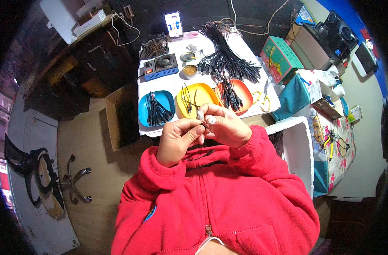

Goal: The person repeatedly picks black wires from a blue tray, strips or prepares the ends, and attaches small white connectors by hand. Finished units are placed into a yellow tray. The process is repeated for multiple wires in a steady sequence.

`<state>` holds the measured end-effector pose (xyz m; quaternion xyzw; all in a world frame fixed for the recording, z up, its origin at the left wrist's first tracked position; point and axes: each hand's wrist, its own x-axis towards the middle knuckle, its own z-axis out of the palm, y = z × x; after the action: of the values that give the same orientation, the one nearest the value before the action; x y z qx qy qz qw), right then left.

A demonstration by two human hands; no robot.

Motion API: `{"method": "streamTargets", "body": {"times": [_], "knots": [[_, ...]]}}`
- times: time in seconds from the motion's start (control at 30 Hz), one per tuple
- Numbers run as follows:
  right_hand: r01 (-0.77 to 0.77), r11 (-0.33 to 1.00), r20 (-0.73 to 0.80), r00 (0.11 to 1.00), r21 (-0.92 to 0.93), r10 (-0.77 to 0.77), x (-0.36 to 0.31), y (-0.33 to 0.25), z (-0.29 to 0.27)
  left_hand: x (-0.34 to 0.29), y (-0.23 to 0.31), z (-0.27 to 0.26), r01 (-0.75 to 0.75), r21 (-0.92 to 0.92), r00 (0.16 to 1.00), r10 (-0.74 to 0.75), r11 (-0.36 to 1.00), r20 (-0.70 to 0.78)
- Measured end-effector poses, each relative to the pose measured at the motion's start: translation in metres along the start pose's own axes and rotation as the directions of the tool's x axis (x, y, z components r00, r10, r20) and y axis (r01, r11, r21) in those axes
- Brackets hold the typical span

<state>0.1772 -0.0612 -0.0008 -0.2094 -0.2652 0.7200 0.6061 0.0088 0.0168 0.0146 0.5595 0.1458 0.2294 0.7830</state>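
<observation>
White table (274, 104) stands before the person, near a dark wall (215, 10). Just at its near edge, before the chest, is a small wire (204, 123); it looks thin and reddish, mostly hidden by the fingers. Left hand (177, 142) has thumb and forefinger together, clamped on it; right hand (225, 127) pinches it also. On the table, blue tray (142, 108) and red tray (245, 93) hold black cables; yellow tray (208, 95) between them holds only few. Behind lie a big cable bundle (230, 51), a tin (189, 73) and a blue burner (162, 74). Scissors (265, 103) rest near the right edge. White foam box (305, 140) limits the right elbow; at the left, floor (94, 170) stretches wide toward a chair (66, 183).
</observation>
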Motion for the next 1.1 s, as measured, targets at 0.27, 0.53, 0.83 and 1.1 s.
{"method": "streamTargets", "body": {"times": [0.27,0.53,0.83,1.1], "knots": [[-0.021,0.999,-0.021,1.0,-0.036,0.021,0.004,0.002,-0.011,0.003,-0.005,-0.003,0.018,0.042,1.0,-0.018,0.999,-0.004],[0.062,0.998,-0.084,0.994,-0.023,-0.063,0.01,0.016,-0.032,0.015,-0.017,-0.007,0.078,-0.038,0.992,-0.081,0.996,-0.096],[0.172,0.966,-0.187,0.96,-0.195,-0.209,0.01,0.006,-0.041,0.022,-0.017,-0.01,0.109,0.009,0.983,-0.106,0.994,-0.151],[0.257,0.812,-0.087,0.932,-0.524,-0.351,0.011,0.002,-0.037,0.025,-0.022,-0.012,0.079,0.065,0.983,-0.066,0.995,-0.173]]}}
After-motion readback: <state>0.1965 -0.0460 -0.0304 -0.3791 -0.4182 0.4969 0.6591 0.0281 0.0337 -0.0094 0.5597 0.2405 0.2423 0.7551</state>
